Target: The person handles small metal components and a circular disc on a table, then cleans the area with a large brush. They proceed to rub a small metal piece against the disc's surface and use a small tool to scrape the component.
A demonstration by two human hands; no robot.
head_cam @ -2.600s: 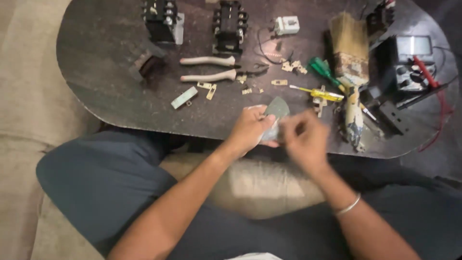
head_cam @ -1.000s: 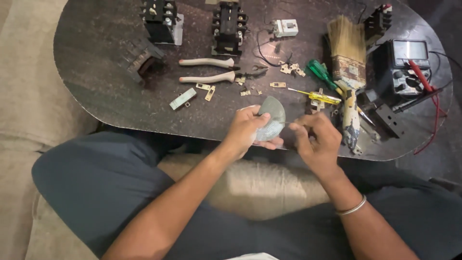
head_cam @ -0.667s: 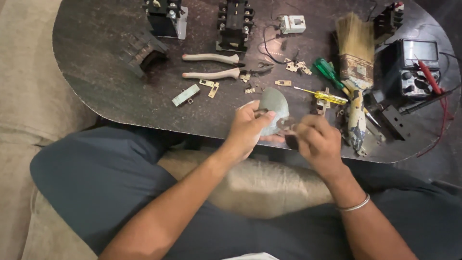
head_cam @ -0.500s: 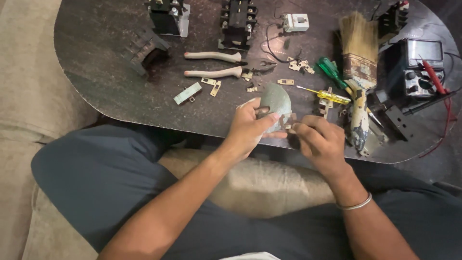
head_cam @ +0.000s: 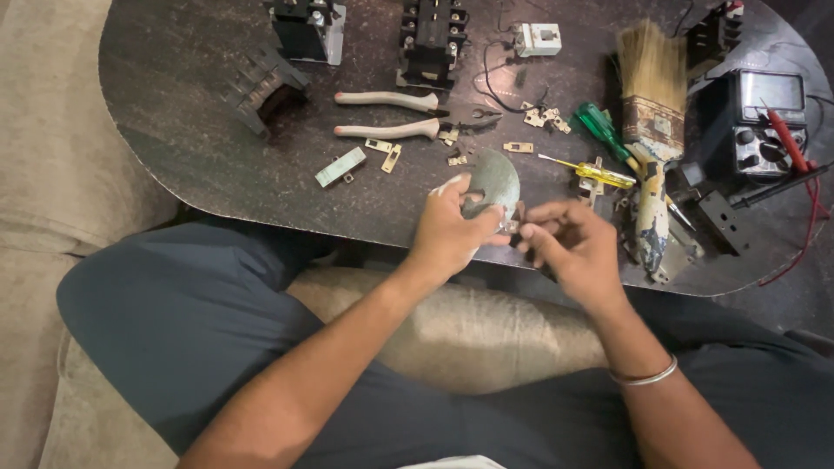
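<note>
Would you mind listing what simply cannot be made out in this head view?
- Small metal part between the hands: too small, covered by fingertips.
- Grey-green piece: lower part hidden by the left hand.
- Black block: top cut off by the upper edge.
- Right hand: palm side hidden.

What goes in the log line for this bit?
left hand: holds grey-green curved sheet | right hand: pinches small metal piece against it | dark oval table
</note>
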